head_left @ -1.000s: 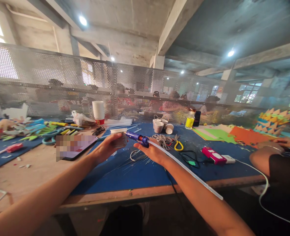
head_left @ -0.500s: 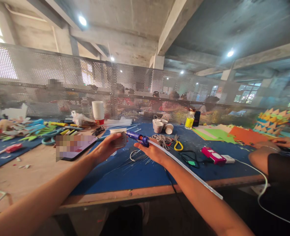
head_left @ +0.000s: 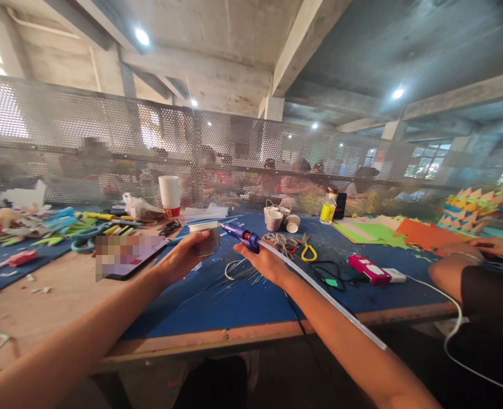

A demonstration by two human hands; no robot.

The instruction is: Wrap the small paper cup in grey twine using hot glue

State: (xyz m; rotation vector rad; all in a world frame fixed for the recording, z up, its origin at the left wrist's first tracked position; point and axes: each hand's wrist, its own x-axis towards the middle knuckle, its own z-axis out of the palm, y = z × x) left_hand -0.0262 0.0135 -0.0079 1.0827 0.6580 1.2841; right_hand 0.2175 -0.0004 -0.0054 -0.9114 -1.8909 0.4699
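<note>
My left hand point(head_left: 182, 257) is wrapped round a small paper cup point(head_left: 204, 237) held above the blue mat point(head_left: 243, 295). My right hand point(head_left: 265, 262) grips a blue glue gun point(head_left: 243, 236). Its nozzle points left at the cup's rim. A long white glue stick point(head_left: 319, 295) runs back from the gun along my right forearm. A black cord hangs down below my right wrist.
On the blue mat lie twine point(head_left: 282, 243), yellow-handled scissors point(head_left: 307, 251), small cups point(head_left: 277, 217), a yellow bottle point(head_left: 328, 208) and a pink power strip point(head_left: 371, 269). A tablet point(head_left: 128, 253) and a cup stack point(head_left: 170, 194) sit left. Another person's arm point(head_left: 468, 267) rests at right, by coloured paper point(head_left: 388, 232).
The cup and the glue gun have risen slightly, and the gun's nozzle has tipped a little higher toward the cup's rim. Nothing else has moved.
</note>
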